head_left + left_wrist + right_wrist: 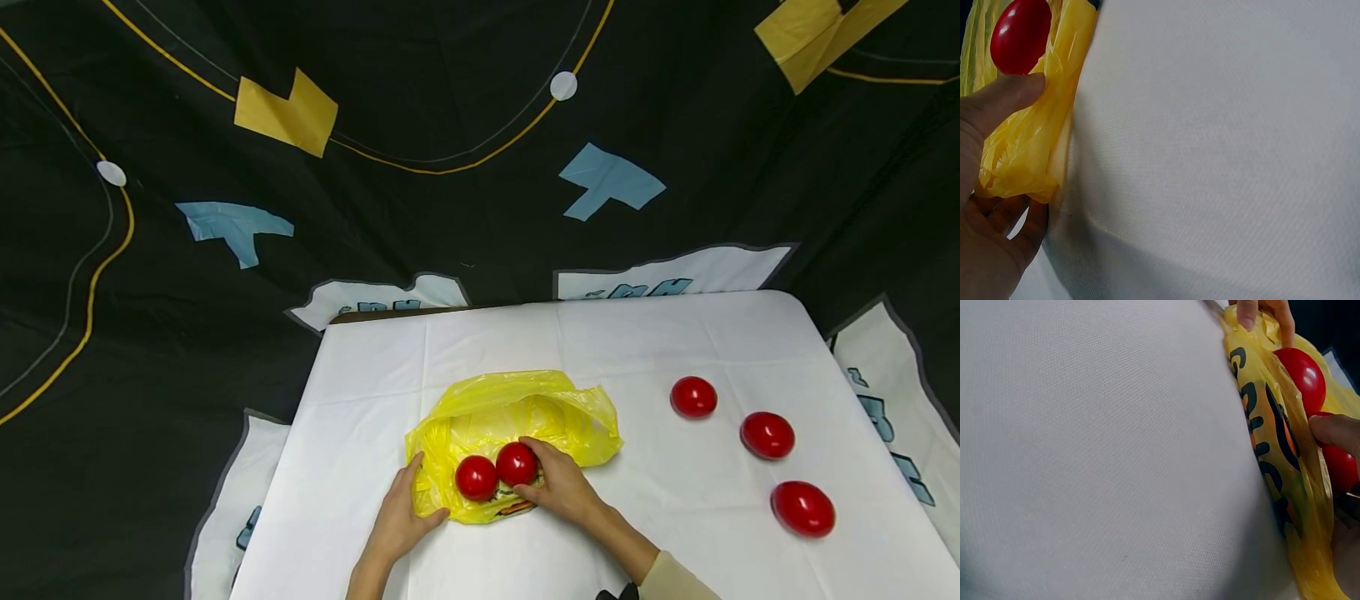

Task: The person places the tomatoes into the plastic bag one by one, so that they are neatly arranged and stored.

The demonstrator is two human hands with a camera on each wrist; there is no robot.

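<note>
A yellow plastic bag [491,404] lies on the table with its mouth spread wide. Dark printed letters [1254,419] run along its near side in the right wrist view. Two shiny red balls sit in the bag's opening, side by side. My left hand [397,517] holds the bag's left edge, thumb on the near side and fingers on the far side. The left red ball [476,477] is close to that thumb. With my right hand [562,487] I grip the right red ball [516,463] between thumb and fingers, inside the bag's rim.
Three more red balls lie on the white-covered table [637,500] to the right: a far one [693,397], a middle one [767,435] and a near one [803,509]. A dark curtain [450,225] with paper shapes hangs behind the table's far edge.
</note>
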